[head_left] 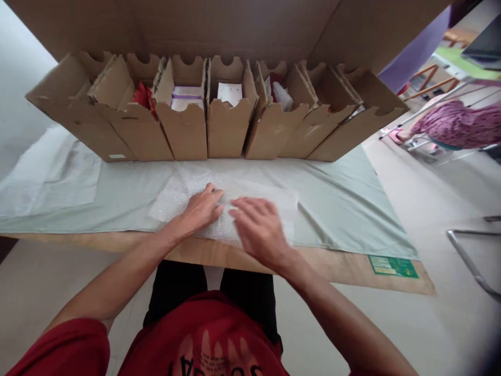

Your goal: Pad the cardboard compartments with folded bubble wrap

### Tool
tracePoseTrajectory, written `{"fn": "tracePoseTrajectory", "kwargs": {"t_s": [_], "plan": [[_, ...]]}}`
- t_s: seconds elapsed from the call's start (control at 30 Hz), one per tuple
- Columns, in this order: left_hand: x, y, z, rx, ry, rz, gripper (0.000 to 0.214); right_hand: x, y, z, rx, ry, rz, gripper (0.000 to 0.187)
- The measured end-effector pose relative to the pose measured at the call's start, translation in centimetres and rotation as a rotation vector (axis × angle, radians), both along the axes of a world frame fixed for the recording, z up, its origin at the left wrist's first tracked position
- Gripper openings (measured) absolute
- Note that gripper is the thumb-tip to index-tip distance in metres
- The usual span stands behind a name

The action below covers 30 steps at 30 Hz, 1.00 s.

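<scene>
I saw my left hand and right hand lying flat on the bubble wrap, with only a narrow gap between them. Behind the fingertips, a row of open cardboard boxes closed the whole far side of the table. A large cardboard panel rose behind and over them, so each box could be entered only from the front and above. Between the wrap and the boxes there was a thin free strip. The green cloth was bare to the left and right of the wrap, and a hand could pass freely there.
</scene>
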<state>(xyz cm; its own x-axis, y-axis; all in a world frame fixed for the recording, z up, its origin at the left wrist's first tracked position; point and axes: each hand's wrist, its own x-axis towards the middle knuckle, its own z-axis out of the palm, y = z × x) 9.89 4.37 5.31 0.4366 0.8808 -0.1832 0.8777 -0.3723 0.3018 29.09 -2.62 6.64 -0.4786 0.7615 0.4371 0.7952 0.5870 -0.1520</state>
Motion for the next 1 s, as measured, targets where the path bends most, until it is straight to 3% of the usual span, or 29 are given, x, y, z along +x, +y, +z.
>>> {"fn": "tracePoseTrajectory", "kwargs": {"t_s": [0.03,0.1,0.2,0.4,0.57,0.63,0.73,0.9,1.0], "plan": [[0.1,0.0,-0.2,0.014,0.016,0.015,0.029,-0.5,-0.2,-1.4,-0.085,-0.049,0.033,0.034],[-0.1,-0.2,-0.6,0.046,0.037,0.037,0.031,-0.4,0.4,-3.9,-0.231,-0.112,-0.028,0.040],[-1.5,-0.9,-0.9,0.070,0.035,0.067,0.032,3.2,1.5,-5.9,-0.326,-0.139,-0.229,0.047],[-7.2,-3.3,-1.3,0.038,-0.114,0.110,0.036,13.5,-1.9,-5.6,-0.287,-0.057,-0.476,0.042],[-9.2,-1.8,-2.0,0.331,-0.109,0.203,0.043,16.3,-2.8,-5.6,-0.250,-0.038,-0.662,0.045],[-9.3,-0.9,-2.6,0.404,-0.049,0.214,0.052,15.9,-2.8,-5.8,-0.272,-0.088,-0.659,0.047],[-10.2,-0.9,-4.0,0.362,0.048,0.224,0.067,15.0,-4.4,-6.3,-0.279,-0.156,-0.595,0.047],[-13.5,-4.6,-6.2,0.350,0.113,0.192,0.076,15.5,-9.6,-6.5,-0.267,-0.135,-0.491,0.046],[-14.8,-6.2,-6.3,0.344,0.123,0.190,0.072,16.1,-10.1,-5.0,-0.291,-0.068,-0.437,0.037]]}}
